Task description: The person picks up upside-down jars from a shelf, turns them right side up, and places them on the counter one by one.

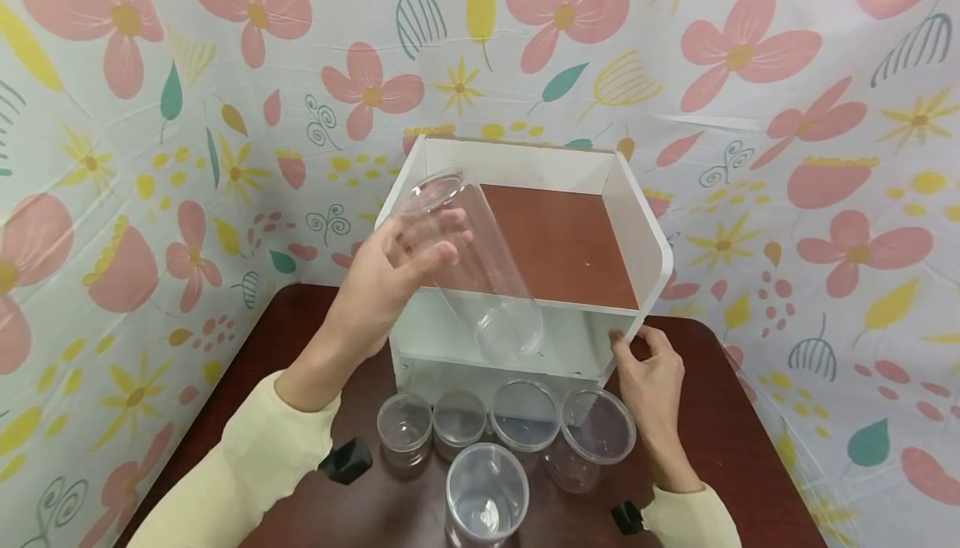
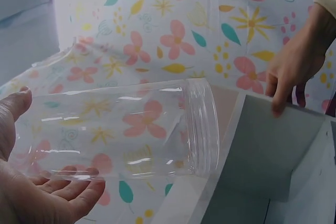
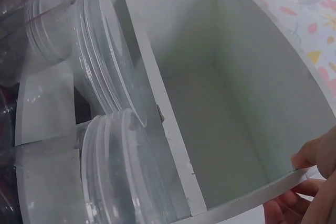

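Observation:
My left hand (image 1: pixel 375 290) holds a tall clear plastic jar (image 1: pixel 487 265) at a slant in front of the white shelf unit (image 1: pixel 652 256). Thumb and fingers lie on opposite sides of it. In the left wrist view, the threaded rim of the jar (image 2: pixel 202 127) is at the end away from the palm. Down at the unit's right side panel, my right hand (image 1: pixel 652 373) pinches the front edge between thumb and fingers, as the right wrist view shows beside the bare compartment (image 3: pixel 210 129).
Several clear jars stand on the dark red table (image 1: pixel 300 498) before the unit, among them a small jar (image 1: pixel 405 431) at left and an open-topped jar (image 1: pixel 487 490) nearest me. The unit's top has a brown board (image 1: pixel 555 240). A flowered cloth (image 1: pixel 480 48) hangs behind.

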### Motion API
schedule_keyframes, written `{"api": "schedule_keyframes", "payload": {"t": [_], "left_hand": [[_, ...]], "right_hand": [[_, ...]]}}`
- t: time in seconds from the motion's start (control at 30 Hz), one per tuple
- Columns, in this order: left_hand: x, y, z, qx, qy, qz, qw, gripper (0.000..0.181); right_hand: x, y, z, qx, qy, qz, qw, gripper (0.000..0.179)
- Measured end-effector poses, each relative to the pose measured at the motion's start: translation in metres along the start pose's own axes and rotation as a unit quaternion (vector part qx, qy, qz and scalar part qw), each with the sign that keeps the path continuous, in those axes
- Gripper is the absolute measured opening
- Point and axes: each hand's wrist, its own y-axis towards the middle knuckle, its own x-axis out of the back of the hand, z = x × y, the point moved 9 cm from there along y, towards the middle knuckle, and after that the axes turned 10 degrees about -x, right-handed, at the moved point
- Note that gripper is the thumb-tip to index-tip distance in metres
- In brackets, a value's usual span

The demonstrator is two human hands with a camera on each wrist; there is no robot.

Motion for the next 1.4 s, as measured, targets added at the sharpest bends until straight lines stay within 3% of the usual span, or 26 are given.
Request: {"api": "schedule_keyframes", "payload": {"t": [0.27, 0.73, 1.0, 1.3, 1.4], "left_hand": [[-0.001, -0.023, 0.011, 0.001, -0.028, 0.009, 0.9996, 0.074], [-0.010, -0.056, 0.047, 0.044, -0.062, 0.005, 0.9971, 0.068], [-0.013, -0.067, 0.066, 0.068, -0.079, -0.014, 0.9945, 0.069], [-0.015, -0.073, 0.081, 0.050, -0.098, -0.012, 0.9938, 0.068], [-0.013, -0.077, 0.086, 0.044, -0.110, -0.019, 0.9928, 0.068]], "right_hand": [[0.001, -0.001, 0.001, -0.001, 0.000, -0.005, 1.0000, 0.021], [0.001, -0.002, -0.006, -0.028, 0.001, 0.007, 0.9996, 0.030], [0.005, -0.016, -0.003, -0.039, 0.026, 0.034, 0.9983, 0.034], [0.015, -0.041, 0.003, -0.040, 0.074, 0.024, 0.9962, 0.035], [0.014, -0.050, 0.005, -0.052, 0.100, 0.040, 0.9928, 0.031]]}}
